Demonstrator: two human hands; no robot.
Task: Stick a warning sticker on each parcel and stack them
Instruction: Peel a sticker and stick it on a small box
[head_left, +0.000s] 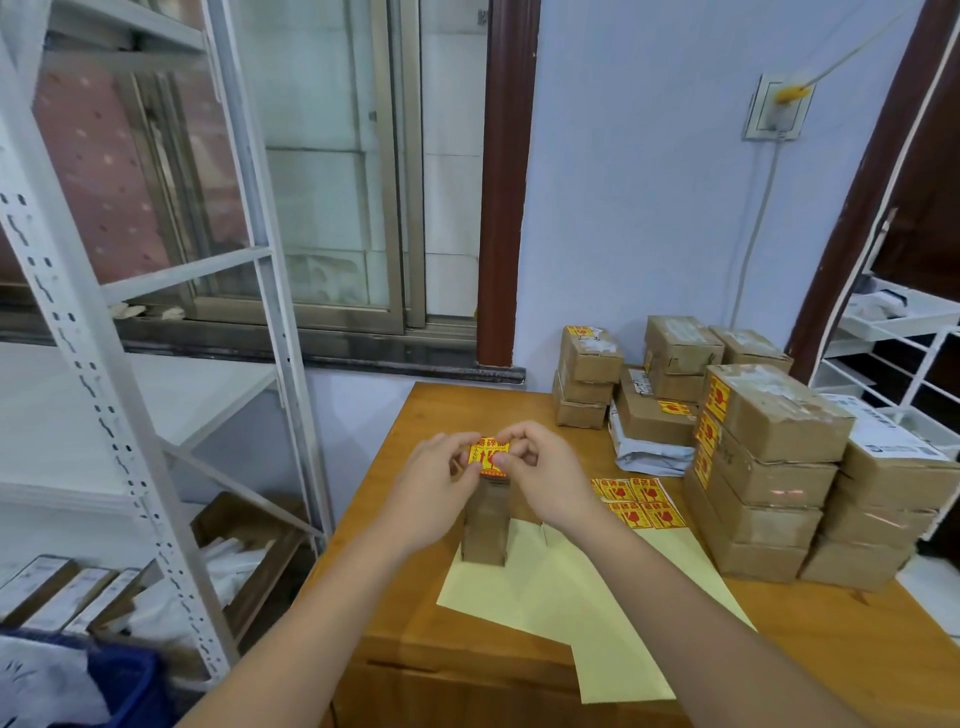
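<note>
Sticker: as I view it, the warning sticker (487, 457) sits mid-frame atop the upright parcel (484, 525).
Hands: left hand (435, 488) and right hand (540, 475) pinch its edges.
Stack: stickered parcels (763, 467), right of frame.

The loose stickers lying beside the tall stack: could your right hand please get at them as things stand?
Probably yes. The loose stickers lie flat on the table just beside the right hand, with nothing over them. That hand's fingers are busy pinching a sticker, though.

Pale blue wall (649, 182), sliding window (332, 171), white metal shelving (78, 322), wooden table (467, 639)
</note>
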